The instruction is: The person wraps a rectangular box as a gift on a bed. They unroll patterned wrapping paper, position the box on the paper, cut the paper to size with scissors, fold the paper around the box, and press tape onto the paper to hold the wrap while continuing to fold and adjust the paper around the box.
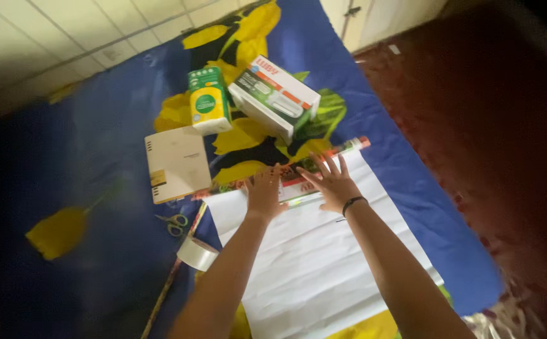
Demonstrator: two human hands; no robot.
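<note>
A partly unrolled roll of wrapping paper (324,263) lies white side up on a blue cloth with yellow flowers (85,157). Its rolled end (311,164) shows a red and green print. My left hand (265,191) rests flat on the rolled end, fingers spread. My right hand (332,183), with a dark band at the wrist, lies flat beside it on the same roll, fingers apart. Neither hand grips anything.
Beyond the roll stand a white and green box (275,97) and a green and yellow carton (207,100). A cream notebook (177,164), scissors (173,223), a tape roll (196,252) and a thin stick (170,282) lie at left. A red carpet (499,125) is at right.
</note>
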